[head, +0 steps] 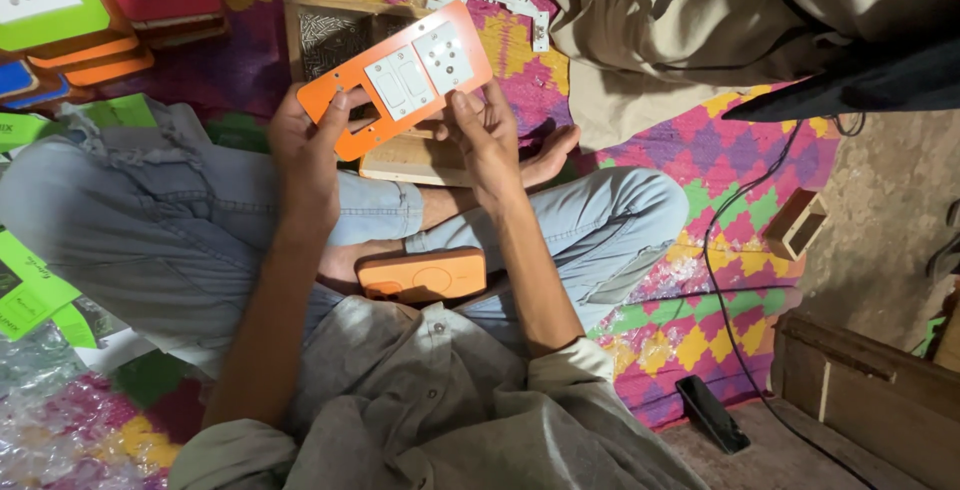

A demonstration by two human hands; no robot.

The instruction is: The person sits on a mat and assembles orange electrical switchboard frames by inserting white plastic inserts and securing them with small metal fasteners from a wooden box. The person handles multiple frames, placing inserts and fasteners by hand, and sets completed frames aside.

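Here the person is sitting cross-legged on a patterned mat (700, 150), holding an orange switch plate (395, 78) above a wooden tray (330, 35). The left hand (305, 145) is pinching its left end, its grip closed on the edge; the right hand (485, 135) is pressing fingers against the lower right edge. With only edge holds, the plate is likely to tilt or slip, and the white switches (400, 82) could pop loose. A second orange plate (422, 275), resting on the lap, could slide off.

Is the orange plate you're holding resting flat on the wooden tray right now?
No, both the left hand and right hand hold the orange plate by its ends, tilted up above the wooden tray.
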